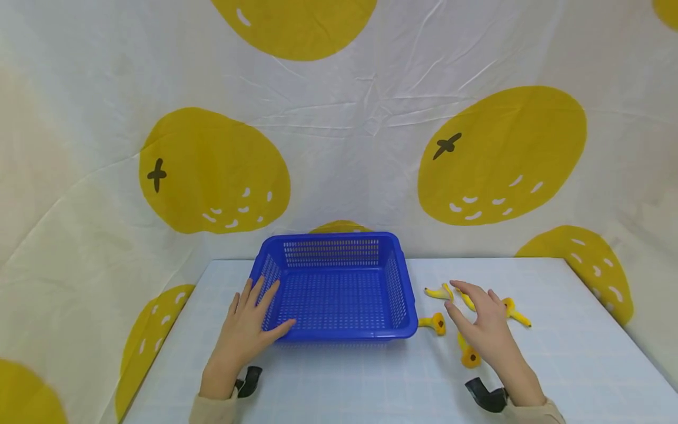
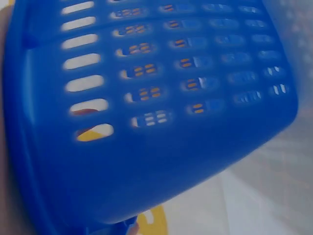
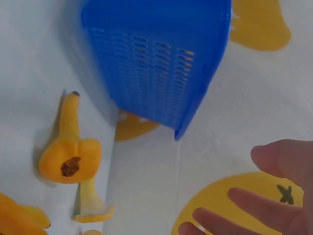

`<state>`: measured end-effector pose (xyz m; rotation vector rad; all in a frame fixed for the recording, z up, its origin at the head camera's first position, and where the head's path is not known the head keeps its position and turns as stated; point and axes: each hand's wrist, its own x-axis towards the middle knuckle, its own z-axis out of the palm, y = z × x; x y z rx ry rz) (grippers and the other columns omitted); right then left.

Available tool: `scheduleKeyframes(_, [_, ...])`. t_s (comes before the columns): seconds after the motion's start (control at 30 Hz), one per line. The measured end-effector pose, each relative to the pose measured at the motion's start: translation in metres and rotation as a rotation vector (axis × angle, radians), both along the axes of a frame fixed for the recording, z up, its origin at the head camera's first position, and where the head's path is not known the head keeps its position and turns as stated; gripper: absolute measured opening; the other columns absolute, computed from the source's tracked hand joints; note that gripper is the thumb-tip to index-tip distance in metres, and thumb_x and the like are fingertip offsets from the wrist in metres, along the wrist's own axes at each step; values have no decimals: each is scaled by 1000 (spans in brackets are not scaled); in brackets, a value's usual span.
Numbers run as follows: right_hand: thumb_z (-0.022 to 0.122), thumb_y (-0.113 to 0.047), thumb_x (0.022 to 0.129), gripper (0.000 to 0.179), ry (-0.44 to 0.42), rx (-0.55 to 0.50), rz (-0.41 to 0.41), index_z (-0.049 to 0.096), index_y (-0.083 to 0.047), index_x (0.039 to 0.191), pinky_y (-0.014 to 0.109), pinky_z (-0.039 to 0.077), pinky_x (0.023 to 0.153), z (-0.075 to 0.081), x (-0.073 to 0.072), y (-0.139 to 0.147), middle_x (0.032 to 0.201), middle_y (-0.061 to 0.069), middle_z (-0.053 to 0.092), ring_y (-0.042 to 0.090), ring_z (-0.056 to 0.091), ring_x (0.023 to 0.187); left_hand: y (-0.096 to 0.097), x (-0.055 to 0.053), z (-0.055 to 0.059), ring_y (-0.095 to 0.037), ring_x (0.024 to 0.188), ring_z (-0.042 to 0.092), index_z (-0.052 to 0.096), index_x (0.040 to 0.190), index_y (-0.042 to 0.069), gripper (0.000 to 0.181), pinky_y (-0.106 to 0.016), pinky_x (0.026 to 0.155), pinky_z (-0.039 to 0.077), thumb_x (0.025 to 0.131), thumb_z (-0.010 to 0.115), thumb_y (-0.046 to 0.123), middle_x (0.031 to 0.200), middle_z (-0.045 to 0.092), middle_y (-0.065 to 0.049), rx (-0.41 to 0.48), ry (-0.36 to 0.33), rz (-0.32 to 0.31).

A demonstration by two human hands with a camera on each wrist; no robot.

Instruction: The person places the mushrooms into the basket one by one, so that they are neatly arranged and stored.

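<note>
The head view showed my two hands well apart, with the blue basket point(image 1: 349, 335) on the white table point(image 1: 339, 388) straight ahead of me at twelve o'clock. My left hand point(image 1: 245, 333) was at the basket's eight o'clock, fingers spread and nearly straight over its left rim, the thumb reaching over the front-left corner. My right hand point(image 1: 486, 327) was out past the basket's right side, toward its three-to-four o'clock, thumb and fingers parted around nothing. Yellow banana-shaped pieces lay about that hand: a peeled-looking piece point(image 1: 441, 293) at its ten o'clock, a partly hidden piece point(image 1: 467, 300) at eleven, a brown-centred piece point(image 1: 438, 324) at nine, just beside the basket, a front piece point(image 1: 469, 357) at seven, and an outer piece point(image 1: 518, 316) between two and three. In the left wrist view, the basket's slotted wall filled most of the space. In the right wrist view, my fingers stood apart at four o'clock, in front of the printed cloth point(image 3: 254, 93), with a brown-centred end at eight.
</note>
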<state>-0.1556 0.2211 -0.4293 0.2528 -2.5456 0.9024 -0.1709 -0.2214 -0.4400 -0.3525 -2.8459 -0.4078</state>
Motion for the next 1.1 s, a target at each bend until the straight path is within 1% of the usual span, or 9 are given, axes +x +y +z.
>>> scheduleKeyframes(0.1, [72, -15, 90, 45, -58, 24, -2, 59, -1, 131, 71, 18, 108, -6, -1, 0, 126, 23, 62, 44, 56, 115, 0, 0, -2, -45, 148, 13, 36, 155, 11, 98, -62, 116, 15, 83, 60, 73, 159, 26, -25, -14, -2, 7])
scheduleKeyframes(0.27, [73, -19, 90, 44, -165, 62, -11, 62, -1, 128, 69, 21, 107, -16, -5, 0, 126, 23, 64, 41, 58, 112, 2, 2, -1, -43, 149, 6, 20, 154, -9, 120, -56, 119, 12, 80, 58, 78, 161, 10, -30, -37, -33, 35])
scheduleKeyframes(0.33, [73, -21, 90, 43, -196, 70, -11, 63, -1, 127, 69, 20, 107, -21, -8, 0, 125, 21, 65, 41, 60, 110, 3, 1, -1, -43, 149, 5, 16, 152, -13, 124, -55, 120, 11, 79, 58, 79, 161, 6, -31, -39, -43, 43])
scheduleKeyframes(0.47, [73, -24, 89, 45, -264, 92, -14, 63, -1, 127, 68, 21, 106, -29, -10, 0, 122, 20, 66, 40, 61, 109, 3, 1, -2, -43, 149, 5, 18, 151, -15, 125, -54, 120, 10, 79, 57, 80, 160, 6, -32, -42, -53, 49])
scheduleKeyframes(0.6, [74, -27, 88, 45, -331, 128, -19, 65, -1, 124, 69, 26, 102, -36, -12, 0, 117, 20, 68, 40, 61, 107, 3, 1, -3, -44, 149, 6, 20, 150, -15, 125, -54, 120, 11, 78, 56, 81, 160, 8, -32, -48, -61, 54])
scheduleKeyframes(0.73, [75, -27, 88, 42, -385, 132, -23, 67, -2, 121, 67, 31, 100, -42, -13, 1, 116, 18, 68, 41, 60, 109, 3, 0, -3, -44, 149, 7, 21, 150, -15, 125, -55, 119, 11, 79, 55, 81, 159, 9, -32, -63, -59, 49])
scheduleKeyframes(0.83, [76, -25, 87, 41, -401, 126, -23, 69, -2, 120, 63, 38, 96, -45, -13, 1, 114, 16, 69, 39, 60, 108, 3, 0, -4, -45, 148, 8, 23, 149, -16, 124, -56, 119, 12, 79, 55, 81, 159, 10, -33, -65, -50, 44])
scheduleKeyframes(0.93, [77, -23, 86, 39, -396, 130, -26, 70, -2, 118, 61, 44, 92, -47, -13, 0, 110, 14, 70, 37, 62, 104, 1, 0, -6, -44, 149, 7, 22, 149, -16, 125, -56, 119, 11, 79, 54, 82, 159, 10, -33, -62, -55, 41])
scheduleKeyframes(1.1, [77, -20, 86, 37, -386, 130, -26, 70, -4, 118, 59, 45, 91, -47, -14, -2, 108, 11, 71, 33, 63, 102, -1, 0, -8, -42, 150, 2, 19, 151, -15, 125, -53, 120, 8, 79, 53, 82, 160, 7, -32, -57, -62, 40])
